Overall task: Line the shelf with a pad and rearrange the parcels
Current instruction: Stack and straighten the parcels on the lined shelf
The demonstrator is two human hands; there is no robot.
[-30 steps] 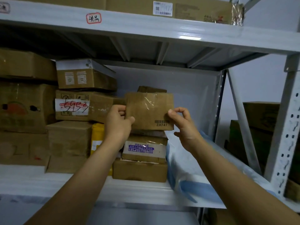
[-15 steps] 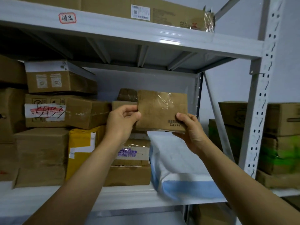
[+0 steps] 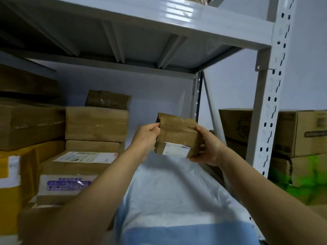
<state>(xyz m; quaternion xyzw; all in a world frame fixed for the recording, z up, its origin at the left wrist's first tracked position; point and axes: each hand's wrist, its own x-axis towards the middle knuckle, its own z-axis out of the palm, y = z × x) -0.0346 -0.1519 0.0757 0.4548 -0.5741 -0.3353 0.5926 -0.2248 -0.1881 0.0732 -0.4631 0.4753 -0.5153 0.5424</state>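
I have the fingers (image 3: 155,127) of my left hand (image 3: 146,137) and right hand (image 3: 208,147) curled round the ends of a small parcel (image 3: 178,137), the pad (image 3: 173,191) below them, probably to set it there, stacked boxes (image 3: 96,122) off to their left.

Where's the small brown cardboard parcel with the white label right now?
Head view, centre-right: the small brown cardboard parcel is held between the left hand and right hand, over the white-and-blue pad, right of the stacked brown boxes.
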